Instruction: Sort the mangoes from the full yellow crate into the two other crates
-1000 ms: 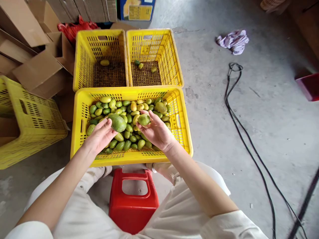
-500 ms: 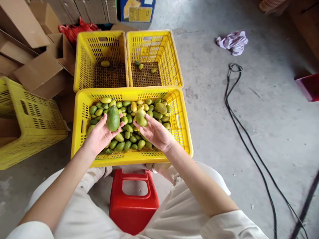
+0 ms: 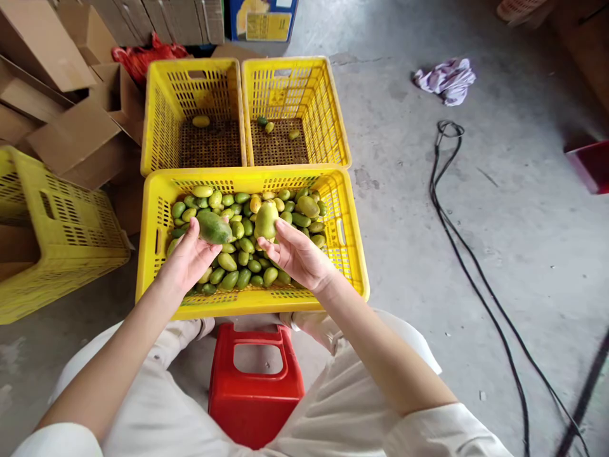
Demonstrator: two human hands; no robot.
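Observation:
My left hand (image 3: 189, 259) holds a dark green mango (image 3: 214, 228) between thumb and fingertips, the fruit lying sideways. In my right hand (image 3: 303, 259) is a yellow-green mango (image 3: 266, 220), tipped more upright, with the thumb on its right side and fingers beneath. Both hands are over a wide yellow crate (image 3: 356, 279). Many smaller green and yellowish mangoes (image 3: 243, 278) lie inside it, partly hidden by my hands and the held fruit.
Beyond stand two yellow crates, the left one (image 3: 159, 127) holding one fruit, the right one (image 3: 333, 120) a few. Another yellow crate (image 3: 80, 222) and cardboard boxes (image 3: 71, 136) are at left. A red stool (image 3: 257, 412) is between my legs. Black cable (image 3: 445, 222) lies right.
The green mango in my left hand has turned from upright to sideways. The one in my right hand has turned and now shows a longer side. Both hands stay over the crate.

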